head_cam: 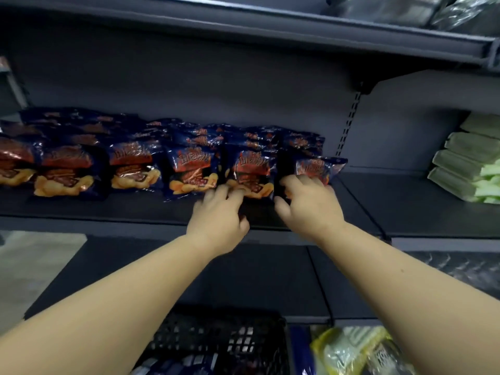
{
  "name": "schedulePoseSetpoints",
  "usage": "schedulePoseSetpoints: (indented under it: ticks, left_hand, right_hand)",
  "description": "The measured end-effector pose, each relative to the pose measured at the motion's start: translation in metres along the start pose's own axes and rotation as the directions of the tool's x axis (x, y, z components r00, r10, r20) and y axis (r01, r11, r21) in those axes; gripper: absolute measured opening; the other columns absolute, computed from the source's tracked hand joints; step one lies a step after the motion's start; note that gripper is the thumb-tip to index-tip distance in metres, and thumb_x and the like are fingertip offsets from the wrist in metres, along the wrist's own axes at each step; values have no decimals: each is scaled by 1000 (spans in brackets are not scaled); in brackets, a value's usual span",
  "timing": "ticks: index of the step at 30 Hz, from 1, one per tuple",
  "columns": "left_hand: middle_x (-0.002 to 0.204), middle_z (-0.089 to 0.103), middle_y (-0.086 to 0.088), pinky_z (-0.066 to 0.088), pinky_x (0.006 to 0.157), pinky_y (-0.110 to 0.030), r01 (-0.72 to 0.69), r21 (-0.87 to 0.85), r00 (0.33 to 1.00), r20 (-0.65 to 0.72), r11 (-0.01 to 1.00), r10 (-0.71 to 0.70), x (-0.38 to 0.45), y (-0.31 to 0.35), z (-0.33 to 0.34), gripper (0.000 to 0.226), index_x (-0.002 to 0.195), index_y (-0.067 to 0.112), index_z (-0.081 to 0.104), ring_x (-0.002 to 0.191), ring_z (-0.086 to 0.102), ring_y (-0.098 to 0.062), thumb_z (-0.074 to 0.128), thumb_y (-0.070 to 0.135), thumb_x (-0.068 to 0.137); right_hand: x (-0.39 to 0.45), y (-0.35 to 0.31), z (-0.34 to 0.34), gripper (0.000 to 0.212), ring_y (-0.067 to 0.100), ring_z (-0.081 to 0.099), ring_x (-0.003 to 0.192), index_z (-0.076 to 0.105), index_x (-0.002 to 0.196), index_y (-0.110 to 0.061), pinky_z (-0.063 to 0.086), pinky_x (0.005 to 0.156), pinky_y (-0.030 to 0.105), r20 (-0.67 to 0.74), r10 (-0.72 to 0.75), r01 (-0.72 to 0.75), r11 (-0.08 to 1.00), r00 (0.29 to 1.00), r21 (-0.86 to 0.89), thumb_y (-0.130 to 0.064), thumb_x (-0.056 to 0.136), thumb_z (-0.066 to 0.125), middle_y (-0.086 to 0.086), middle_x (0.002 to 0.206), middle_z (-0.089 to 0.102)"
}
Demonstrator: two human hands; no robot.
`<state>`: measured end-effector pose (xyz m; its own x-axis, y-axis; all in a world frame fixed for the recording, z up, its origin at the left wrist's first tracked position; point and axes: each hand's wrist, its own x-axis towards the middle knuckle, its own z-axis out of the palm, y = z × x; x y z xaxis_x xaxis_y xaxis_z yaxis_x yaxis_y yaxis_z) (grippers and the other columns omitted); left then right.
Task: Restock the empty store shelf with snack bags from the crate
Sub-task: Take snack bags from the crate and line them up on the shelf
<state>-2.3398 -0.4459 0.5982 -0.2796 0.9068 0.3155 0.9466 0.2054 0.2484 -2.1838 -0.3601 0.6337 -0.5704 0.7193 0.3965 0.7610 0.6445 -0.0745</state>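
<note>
Dark grey store shelving fills the view, and the middle shelf (108,209) carries a row of dark blue snack bags (130,169) standing upright with printed fronts toward the aisle, running off to the left of both hands. Blur hides the print. Just right of that row, the left hand (219,217) reaches in with fingers curled at the foot of one standing bag (250,171); whether it pinches the bag or only touches it cannot be told. Beside it, the right hand (311,204) grips the end bag (316,169), fingers over its lower front and thumb round its left edge; this bag leans, its top tipped up and rightward. Farther right lie pale green packs (468,169). Below the arms sits a black crate (230,345).
</note>
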Motion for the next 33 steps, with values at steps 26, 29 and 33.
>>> schedulePoseSetpoints:
  ticks: [26,29,33]
  left_hand:
    - [103,46,0,37,88,-39,256,31,889,385,966,-247,-138,-62,165,13,93,19,44,98,44,-24,53,28,89]
    - [107,47,-2,37,88,-39,288,56,842,461,956,-281,-161,-70,194,14,93,20,42,102,43,-25,52,28,90]
    - [113,46,-4,37,90,-39,315,72,769,565,946,-299,-192,-85,236,15,100,19,46,106,43,-25,52,29,92]
  right_hand:
    - [-154,-10,211,33,26,57,101,49,121,-17,43,69,33,570,-10,-143,964,822,222,-40,97,47,4,113,60]
    - [-173,-9,241,37,27,56,105,47,125,-18,41,69,32,648,-21,-154,965,761,212,-41,97,47,5,117,58]
    - [-204,-12,282,35,28,56,103,47,122,-18,44,71,34,737,-22,-195,959,676,207,-40,96,50,5,116,57]
